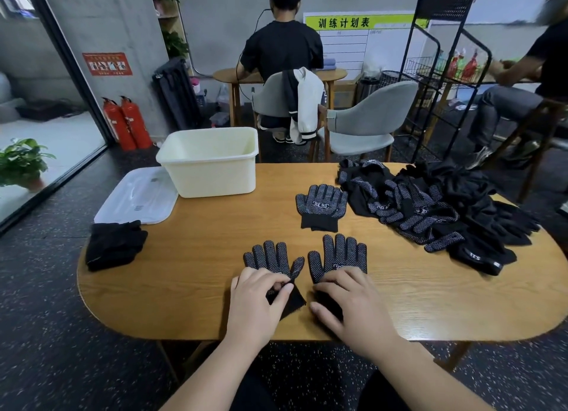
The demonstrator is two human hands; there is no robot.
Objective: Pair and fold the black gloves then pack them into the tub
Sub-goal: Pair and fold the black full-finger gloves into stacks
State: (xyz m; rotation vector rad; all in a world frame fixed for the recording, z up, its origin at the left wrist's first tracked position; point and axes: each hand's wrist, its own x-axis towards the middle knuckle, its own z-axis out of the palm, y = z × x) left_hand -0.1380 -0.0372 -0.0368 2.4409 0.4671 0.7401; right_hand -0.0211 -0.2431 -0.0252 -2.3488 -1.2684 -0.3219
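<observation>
**Head view: gloves, black knit, white grip dots**

- near-left glove (272,257): flat on the tabletop (199,284), tips pointing away. The left hand (259,300) pinches its cuff between the thumb and curled fingers (278,287).
- near-right glove (338,254): just beside the first, not touching it. The right hand (350,306) lies over its cuff, fingers fairly straight and spread, pressing rather than gripping.
- laid-out pair (321,206): flat, beyond the hands.
- glove pile (430,207): loose heap, far right.
- folded stack (115,246): left edge, near the clear lid (138,195).
- tub (212,164): cream plastic, far left, well apart from both hands. No gloves are visible inside.

Handling, by judgement: light, limp and not fragile. The dotted faces likely cling to each other, so they need aligning before pressing. The ribbed cuff is the firmest edge, so it is the best place to take hold. A folded pair would need support from underneath, as it may spring open.
</observation>
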